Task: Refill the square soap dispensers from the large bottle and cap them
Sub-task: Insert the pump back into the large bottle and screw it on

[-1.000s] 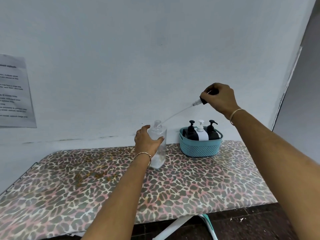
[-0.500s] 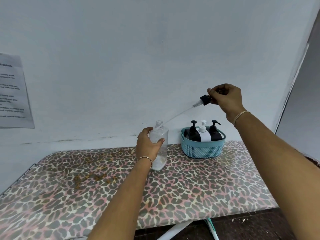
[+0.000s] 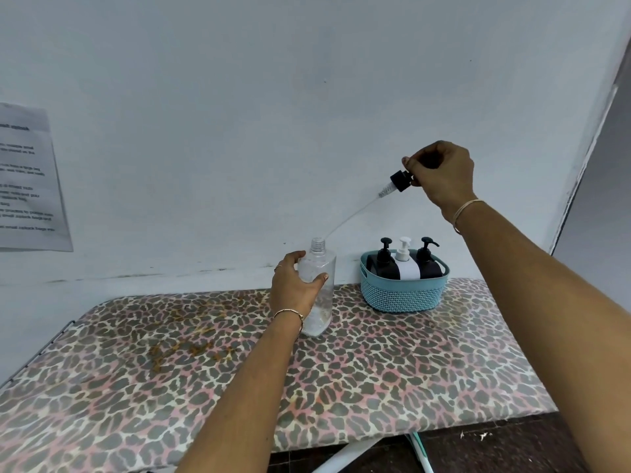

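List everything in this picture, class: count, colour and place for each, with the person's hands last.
Clear bottle: one, see-through, uncapped, standing on the board.
Pump cap: one, black with clear tube, in the air above the basket.
Basket: one, teal, on the board, right of the clear bottle.
Pump bottles: three, two black, one white between them, in the basket.
Board: one, leopard-print, foreground.
Paper sheet: one, white, on the wall, left.
Left hand: one, grips the clear bottle.
Right hand: one, holds the pump cap.

Cannot read blurred print on the edge-cut white paper wall notice (image 3: 29,179), nor see the top of the black plastic pump cap (image 3: 398,180) inside the right hand (image 3: 442,174).
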Demonstrator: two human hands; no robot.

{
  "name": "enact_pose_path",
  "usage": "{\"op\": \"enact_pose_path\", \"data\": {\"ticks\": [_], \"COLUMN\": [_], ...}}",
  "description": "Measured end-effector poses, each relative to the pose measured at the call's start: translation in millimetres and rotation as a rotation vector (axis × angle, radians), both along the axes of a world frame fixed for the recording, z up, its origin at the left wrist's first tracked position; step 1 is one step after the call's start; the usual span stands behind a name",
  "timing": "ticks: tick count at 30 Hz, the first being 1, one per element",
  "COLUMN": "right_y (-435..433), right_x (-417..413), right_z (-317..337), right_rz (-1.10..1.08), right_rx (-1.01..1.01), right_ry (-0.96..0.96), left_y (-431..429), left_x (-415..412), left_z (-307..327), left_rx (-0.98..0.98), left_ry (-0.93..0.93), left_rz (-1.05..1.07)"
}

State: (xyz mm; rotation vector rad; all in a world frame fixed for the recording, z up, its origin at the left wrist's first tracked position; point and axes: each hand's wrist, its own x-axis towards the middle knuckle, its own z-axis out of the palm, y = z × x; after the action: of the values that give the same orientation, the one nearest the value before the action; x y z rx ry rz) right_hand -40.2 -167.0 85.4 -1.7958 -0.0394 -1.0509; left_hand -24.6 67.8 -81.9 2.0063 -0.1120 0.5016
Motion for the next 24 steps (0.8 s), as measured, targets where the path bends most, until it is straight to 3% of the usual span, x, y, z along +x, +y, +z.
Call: {"op": "enact_pose_path", "data": {"ticks": [15,24], "right_y": [59.4,90.3], "right_x": [46.6,86.3], "right_z": [-12.5,-44.4], "right_rz": [0.069,0.312], "right_rx": [-0.57,-0.775], "right_ry": [0.144,0.456], "left_y": [-1.4,-7.5], "left_x": [7.5,32.3], "left_z": [-4.9,-11.6], "left_rx": [0.014,-0.076], "left_ry": [-0.052,-0.028], "left_rz": [-0.048,-0.106]}}
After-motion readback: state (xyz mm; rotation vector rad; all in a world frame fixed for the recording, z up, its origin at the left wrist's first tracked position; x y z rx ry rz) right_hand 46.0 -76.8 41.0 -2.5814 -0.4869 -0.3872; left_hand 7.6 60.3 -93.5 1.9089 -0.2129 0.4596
